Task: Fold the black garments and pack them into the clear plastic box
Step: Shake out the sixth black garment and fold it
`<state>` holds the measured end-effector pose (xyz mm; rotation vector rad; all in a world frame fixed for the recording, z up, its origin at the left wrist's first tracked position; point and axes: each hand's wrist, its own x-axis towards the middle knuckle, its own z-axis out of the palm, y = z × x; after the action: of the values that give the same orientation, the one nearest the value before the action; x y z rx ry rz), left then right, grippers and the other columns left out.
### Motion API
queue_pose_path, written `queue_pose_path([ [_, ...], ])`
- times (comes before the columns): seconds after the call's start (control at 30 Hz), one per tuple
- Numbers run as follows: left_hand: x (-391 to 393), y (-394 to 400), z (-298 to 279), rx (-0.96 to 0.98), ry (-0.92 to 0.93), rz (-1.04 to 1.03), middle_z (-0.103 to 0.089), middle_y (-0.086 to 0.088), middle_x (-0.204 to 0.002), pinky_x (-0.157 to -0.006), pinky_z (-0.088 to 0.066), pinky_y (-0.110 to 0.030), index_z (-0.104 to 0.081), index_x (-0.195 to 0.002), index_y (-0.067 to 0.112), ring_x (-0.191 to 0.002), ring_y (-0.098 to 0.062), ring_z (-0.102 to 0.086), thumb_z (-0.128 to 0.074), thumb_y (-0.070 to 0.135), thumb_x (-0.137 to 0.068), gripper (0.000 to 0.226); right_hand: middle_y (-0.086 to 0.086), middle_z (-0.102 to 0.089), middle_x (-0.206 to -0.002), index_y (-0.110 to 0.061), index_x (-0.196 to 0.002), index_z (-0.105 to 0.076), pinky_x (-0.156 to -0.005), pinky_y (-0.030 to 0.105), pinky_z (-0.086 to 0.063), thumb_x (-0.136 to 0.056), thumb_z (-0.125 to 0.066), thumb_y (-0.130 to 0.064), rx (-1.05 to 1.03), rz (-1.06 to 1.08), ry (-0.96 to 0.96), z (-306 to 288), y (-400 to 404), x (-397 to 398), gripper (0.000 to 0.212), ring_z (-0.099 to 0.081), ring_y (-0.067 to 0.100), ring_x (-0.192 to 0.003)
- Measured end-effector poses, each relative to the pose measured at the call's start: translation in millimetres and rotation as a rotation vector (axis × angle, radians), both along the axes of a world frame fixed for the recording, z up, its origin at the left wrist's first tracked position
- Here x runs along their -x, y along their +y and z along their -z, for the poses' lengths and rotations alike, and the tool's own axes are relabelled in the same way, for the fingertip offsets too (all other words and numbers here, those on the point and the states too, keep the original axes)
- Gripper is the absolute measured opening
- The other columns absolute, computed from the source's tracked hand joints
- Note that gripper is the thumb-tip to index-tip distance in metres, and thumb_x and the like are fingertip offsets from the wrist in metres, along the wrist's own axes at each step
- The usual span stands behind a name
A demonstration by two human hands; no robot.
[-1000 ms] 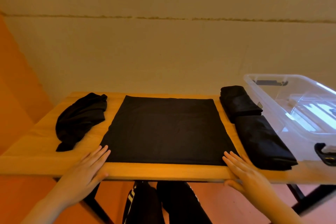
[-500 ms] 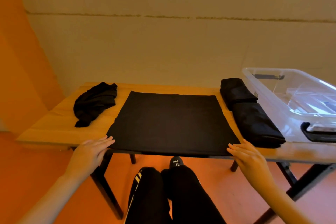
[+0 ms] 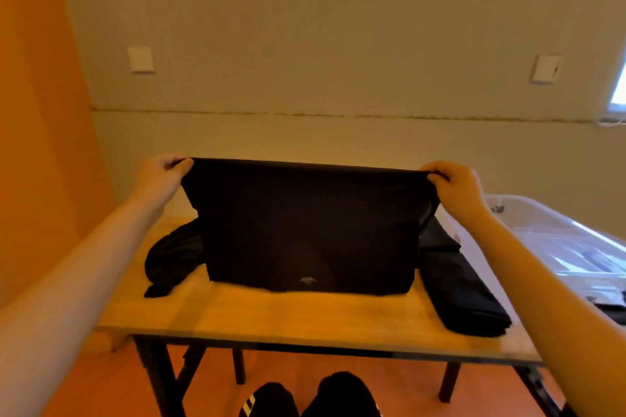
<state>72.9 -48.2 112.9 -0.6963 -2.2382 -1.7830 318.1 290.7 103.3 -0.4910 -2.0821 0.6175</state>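
wooden table (image 3: 305, 318) before wall with two plates (image 3: 141, 59).

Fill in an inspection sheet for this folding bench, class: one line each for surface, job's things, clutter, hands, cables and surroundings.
Surface: wooden table, on dark legs.
Job's things: held black garment lifted by its top corners, lower edge near the tabletop; crumpled garment on the left; folded garments on the right; clear plastic box at far right.
Clutter: nothing seen.
Hands: left hand and right hand each pinch a top corner.
Cables: one thin cable by the window.
Surroundings: beige wall, two wall plates, orange floor.
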Motion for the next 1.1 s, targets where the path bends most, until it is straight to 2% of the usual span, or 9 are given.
queue_pose_path([
  [0.07,1,2,-18,-0.145,-0.013,0.007,-0.056,0.004,-0.082,-0.081,-0.04,-0.032,-0.058,-0.091,0.008,-0.089,-0.017,-0.053,-0.048,0.013,-0.097,0.013,0.003,-0.063,-0.091,-0.005,-0.096,-0.069,-0.081,0.023,-0.039,-0.091,-0.046,0.003,-0.022,0.003,0.075,-25,-2,-4,0.025,-0.055,0.015,-0.09],
  [0.2,-5,6,-42,-0.309,0.082,-0.026,-0.056,0.006,-0.078,-0.067,-0.041,-0.021,-0.059,-0.082,0.016,-0.074,-0.006,-0.053,-0.046,0.014,-0.098,0.021,0.001,-0.063,-0.087,-0.009,-0.094,-0.07,-0.075,0.018,-0.043,-0.089,-0.054,-0.002,-0.021,-0.016,0.219,-58,-4,-14,0.018,-0.058,0.013,-0.082],
  [0.33,1,7,-50,-0.352,0.11,-0.075,-0.056,0.007,-0.078,-0.066,-0.042,-0.022,-0.058,-0.076,0.026,-0.074,-0.004,-0.054,-0.046,0.02,-0.098,0.026,0.0,-0.065,-0.083,-0.015,-0.096,-0.069,-0.066,0.004,-0.048,-0.085,-0.064,-0.011,0.048,-0.055,0.277,-69,2,-15,0.012,-0.059,0.0,-0.073],
  [0.4,11,14,-45,-0.335,0.086,-0.08,-0.056,0.006,-0.079,-0.066,-0.043,-0.025,-0.059,-0.08,0.024,-0.073,-0.007,-0.054,-0.046,0.022,-0.098,0.023,-0.005,-0.064,-0.077,-0.017,-0.092,-0.068,-0.064,0.005,-0.049,-0.083,-0.067,-0.012,0.092,-0.064,0.247,-67,10,-6,0.01,-0.06,-0.004,-0.068],
  [0.53,48,40,-6,-0.139,-0.045,-0.098,-0.059,-0.001,-0.085,-0.065,-0.041,-0.027,-0.062,-0.093,0.014,-0.081,-0.017,-0.056,-0.045,0.024,-0.099,0.02,0.001,-0.064,-0.078,-0.011,-0.092,-0.069,-0.073,0.02,-0.048,-0.084,-0.065,-0.007,0.216,-0.073,-0.019,-33,37,36,0.01,-0.06,0.011,-0.076],
  [0.63,88,63,47,0.04,-0.26,-0.038,-0.061,-0.011,-0.097,-0.076,-0.042,-0.033,-0.062,-0.104,0.006,-0.095,-0.028,-0.058,-0.048,0.023,-0.098,0.023,0.009,-0.065,-0.086,-0.006,-0.091,-0.07,-0.085,0.038,-0.05,-0.087,-0.06,-0.001,0.262,-0.061,-0.321,15,67,75,0.012,-0.059,0.023,-0.085],
  [0.73,118,86,103,0.273,-0.388,0.027,-0.061,-0.009,-0.09,-0.076,-0.041,-0.035,-0.063,-0.098,0.006,-0.084,-0.025,-0.058,-0.049,0.021,-0.097,0.021,0.007,-0.063,-0.085,-0.011,-0.08,-0.07,-0.079,0.032,-0.047,-0.086,-0.059,0.002,0.26,-0.029,-0.563,66,97,113,0.018,-0.059,0.025,-0.09],
  [0.9,169,120,166,0.551,-0.27,0.033,-0.065,-0.009,-0.101,-0.082,-0.045,-0.034,-0.07,-0.1,0.005,-0.097,-0.024,-0.058,-0.056,0.019,-0.093,0.021,0.011,-0.065,-0.108,-0.005,-0.099,-0.069,-0.088,0.028,-0.045,-0.086,-0.062,-0.005,0.239,0.043,-0.79,122,129,177,0.015,-0.061,0.022,-0.099],
  [1.1,209,151,189,0.58,-0.172,-0.061,-0.066,-0.012,-0.104,-0.083,-0.045,-0.034,-0.069,-0.104,0.006,-0.098,-0.027,-0.059,-0.056,0.022,-0.093,0.023,0.012,-0.063,-0.112,-0.005,-0.102,-0.066,-0.093,0.033,-0.043,-0.085,-0.064,-0.007,0.269,0.166,-0.879,147,158,224,0.017,-0.058,0.026,-0.106],
])
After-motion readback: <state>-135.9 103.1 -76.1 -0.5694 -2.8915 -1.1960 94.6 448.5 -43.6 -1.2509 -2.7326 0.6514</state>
